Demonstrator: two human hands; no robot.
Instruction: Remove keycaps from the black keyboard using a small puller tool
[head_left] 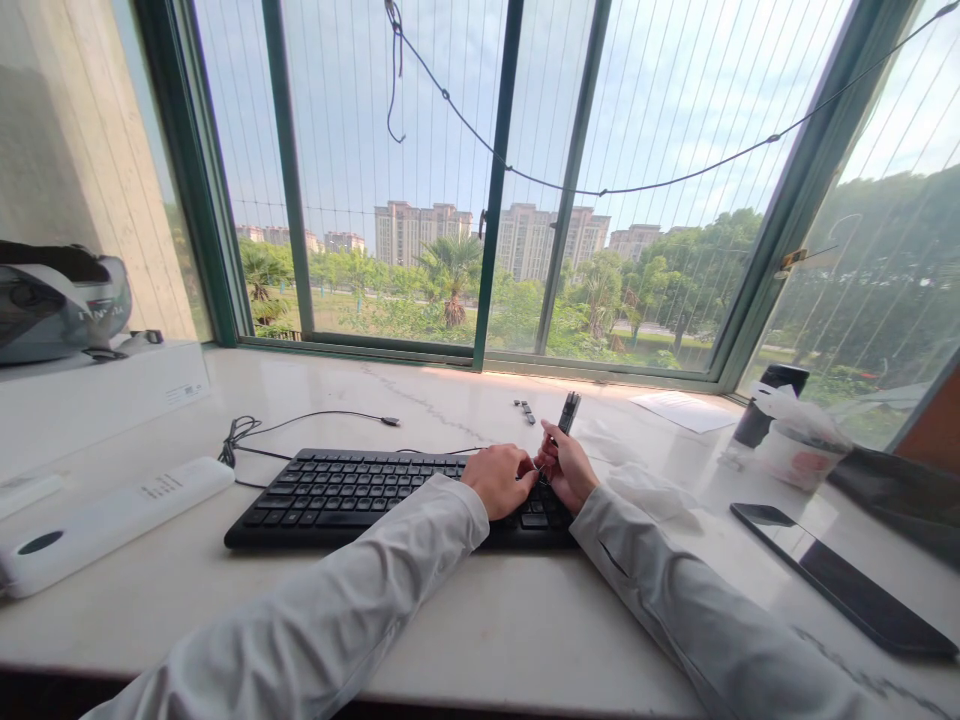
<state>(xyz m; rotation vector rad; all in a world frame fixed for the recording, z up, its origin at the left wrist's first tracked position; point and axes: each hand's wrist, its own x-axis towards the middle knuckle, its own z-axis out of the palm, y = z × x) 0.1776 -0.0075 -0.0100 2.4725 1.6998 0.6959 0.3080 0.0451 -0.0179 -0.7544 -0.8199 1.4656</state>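
Observation:
A black keyboard [352,490] lies on the pale stone sill in front of the window. My left hand [500,478] rests on its right part, fingers curled, touching the keys and my other hand. My right hand [568,466] grips a slim black pen-shaped tool [568,413] that stands tilted up and away, its lower tip down at the keys between my hands. Two small dark pieces [525,408], possibly removed keycaps, lie on the sill just behind the keyboard. Both arms wear white sleeves.
The keyboard's cable [300,425] loops at the left rear. A white remote-like bar [112,520] and a white box [97,395] with a helmet [60,300] sit left. Right: phone [840,580], black cup [769,405], plastic-wrapped tub [799,445], paper [686,410], crumpled tissue [649,490].

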